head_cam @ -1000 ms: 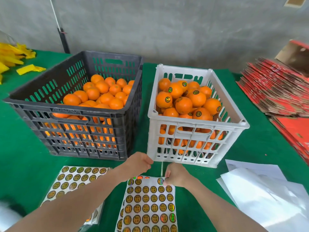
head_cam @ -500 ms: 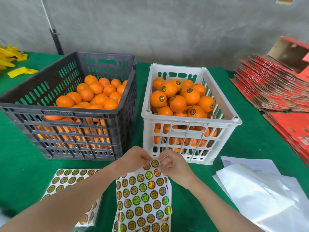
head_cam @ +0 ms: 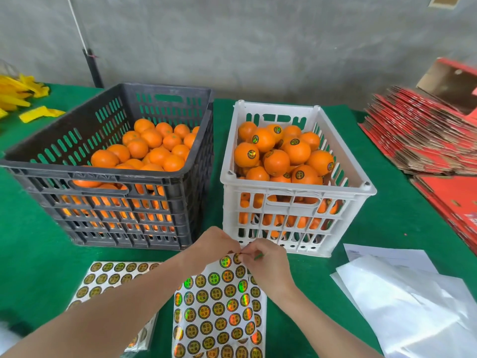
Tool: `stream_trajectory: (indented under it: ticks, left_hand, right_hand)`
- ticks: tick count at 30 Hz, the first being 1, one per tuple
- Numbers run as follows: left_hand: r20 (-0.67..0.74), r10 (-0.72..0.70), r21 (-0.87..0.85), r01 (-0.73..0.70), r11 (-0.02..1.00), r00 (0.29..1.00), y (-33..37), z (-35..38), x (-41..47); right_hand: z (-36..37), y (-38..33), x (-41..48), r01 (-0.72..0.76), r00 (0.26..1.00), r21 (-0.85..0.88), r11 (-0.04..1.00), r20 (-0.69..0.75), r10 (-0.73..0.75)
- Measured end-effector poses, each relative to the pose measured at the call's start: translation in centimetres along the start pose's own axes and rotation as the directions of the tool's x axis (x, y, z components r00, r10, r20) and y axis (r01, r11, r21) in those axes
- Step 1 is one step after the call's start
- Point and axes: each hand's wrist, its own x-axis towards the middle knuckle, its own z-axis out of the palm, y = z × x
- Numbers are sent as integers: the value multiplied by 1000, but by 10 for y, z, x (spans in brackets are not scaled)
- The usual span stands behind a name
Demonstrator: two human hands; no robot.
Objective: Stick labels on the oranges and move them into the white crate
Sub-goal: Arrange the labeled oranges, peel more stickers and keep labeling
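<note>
A black crate (head_cam: 124,174) on the left holds unlabelled oranges (head_cam: 154,151). To its right, the white crate (head_cam: 299,202) is filled with labelled oranges (head_cam: 277,161). In front of the crates, my left hand (head_cam: 214,245) holds up the top edge of a label sheet (head_cam: 216,303) covered in round gold stickers. My right hand (head_cam: 265,259) pinches at the sheet's top right corner, fingertips meeting those of the left hand. More sheets lie flat underneath it.
Another label sheet (head_cam: 113,280) lies on the green table (head_cam: 33,254) at the left. White backing papers (head_cam: 402,301) are spread at the right. Stacks of red flattened cartons (head_cam: 423,133) fill the far right. Yellow strips (head_cam: 15,96) lie far left.
Both hands lifted the top sheet off the stack by its upper edge; it now curls up from the pile. My right fingers have closed in on its top corner.
</note>
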Motion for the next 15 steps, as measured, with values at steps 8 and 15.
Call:
stream_trajectory:
  ticks: [8, 15]
  left_hand:
    - [118, -67, 78, 58, 995, 991, 1, -7, 2]
    - [292, -65, -37, 80, 996, 954, 0, -9, 3]
  right_hand:
    - [7, 0, -8, 303, 943, -223, 927, -67, -324]
    - [7, 3, -11, 412, 893, -300, 860, -52, -447]
